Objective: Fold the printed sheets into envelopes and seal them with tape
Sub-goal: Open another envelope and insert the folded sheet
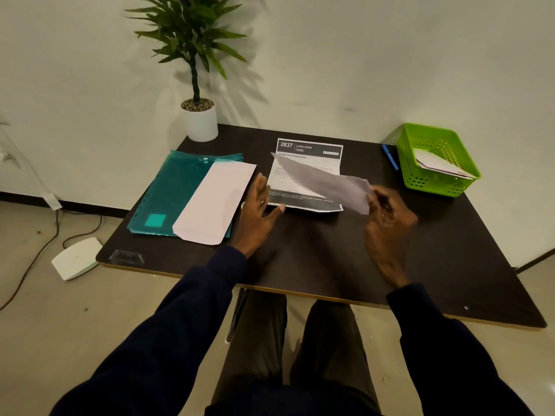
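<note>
While the dark table point(315, 250) filled most of the view, a potted plant point(198, 85) stood at its far left corner, against the wall. A teal folder point(168, 190) lay flat on the table's left side, with a long white envelope point(214, 202) lying slantwise on top of it. At the middle of the table, towards the far edge, the printed sheet point(300, 145) lay face up, headed "2637". A green basket point(435, 187) sat at the far right with some papers inside it.

Above the printed sheet a white paper point(324, 181) was raised at a slant, blurred, so I could not tell whether it was folded. The right hand point(387, 223) pinched its right end between thumb and fingers. The left hand point(258, 211) was just beside the sheet's left edge, fingers spread and thumb stretched out; whether it touched the table I could not tell. A blue pen point(390, 157) lay just left of the basket.
</note>
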